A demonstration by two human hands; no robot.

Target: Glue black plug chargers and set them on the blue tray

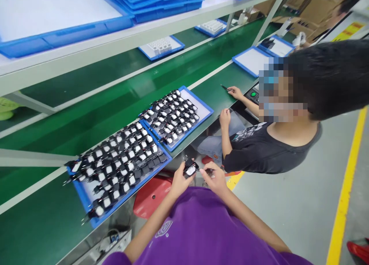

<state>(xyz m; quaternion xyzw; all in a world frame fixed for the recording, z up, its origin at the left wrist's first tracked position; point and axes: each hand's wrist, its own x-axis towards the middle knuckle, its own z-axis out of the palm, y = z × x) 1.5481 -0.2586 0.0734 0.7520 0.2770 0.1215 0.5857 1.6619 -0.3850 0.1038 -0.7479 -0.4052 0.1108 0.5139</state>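
Bending arms [154, 217] at lower centre; grasping device [190, 169] in left hand [181, 177], pinching dark piece [208, 169] in right hand [216, 178]; having loaded trays [203, 106] at left centre, co-worker [269, 151] at right.

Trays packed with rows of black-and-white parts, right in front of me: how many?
2. The left tray is nearer on the green bench; the right tray sits beside it, farther along. Neither is hidden.

I see a purple top [219, 226] with a pale outlined emblem [164, 229] on it, short purple sleeves [117, 258], bare forearms [155, 215] and ungloved fingers [181, 171].
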